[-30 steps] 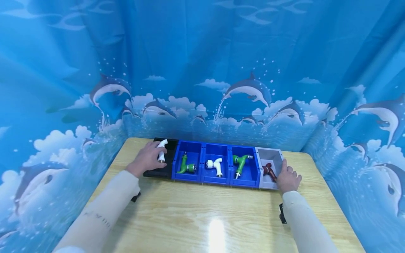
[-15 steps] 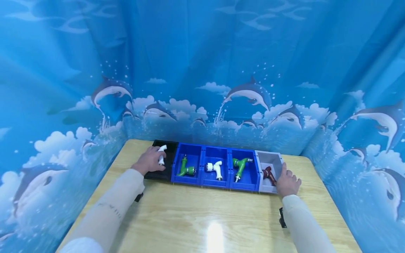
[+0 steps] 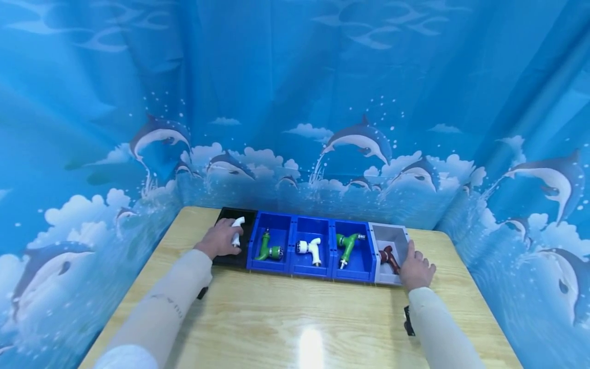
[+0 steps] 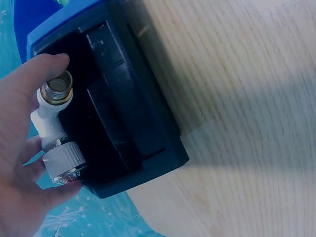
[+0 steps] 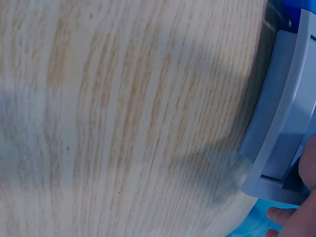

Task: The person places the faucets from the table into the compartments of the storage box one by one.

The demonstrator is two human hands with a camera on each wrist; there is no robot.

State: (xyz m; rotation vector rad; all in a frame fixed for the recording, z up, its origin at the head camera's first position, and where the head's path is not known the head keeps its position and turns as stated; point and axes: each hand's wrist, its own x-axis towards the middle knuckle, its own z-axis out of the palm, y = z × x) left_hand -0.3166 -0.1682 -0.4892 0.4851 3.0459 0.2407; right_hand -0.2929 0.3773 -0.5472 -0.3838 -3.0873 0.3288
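In the head view my left hand (image 3: 220,239) holds a white tap (image 3: 237,231) over the black bin (image 3: 229,260) at the row's left end. From the left wrist, the tap's threaded brass end (image 4: 58,89) sits by my thumb, and its ribbed white knob (image 4: 64,160) lies near my other fingers. My right hand (image 3: 417,270) rests at the right side of the grey bin (image 3: 387,227), index finger extended along the rim. Inside that bin is a reddish-brown tap (image 3: 389,258), partly behind the hand. In the right wrist view only part of this hand (image 5: 298,212) shows.
Three blue bins join the black and grey ones in a row. They hold a green tap (image 3: 267,248), a white tap (image 3: 311,249) and another green tap (image 3: 349,247). The wooden table (image 3: 295,307) extends in front; a dolphin-print curtain (image 3: 295,102) hangs close behind.
My left hand has lowered the white tap slightly toward the black bin. The right hand stays at the grey bin's edge. The head view has shifted a little.
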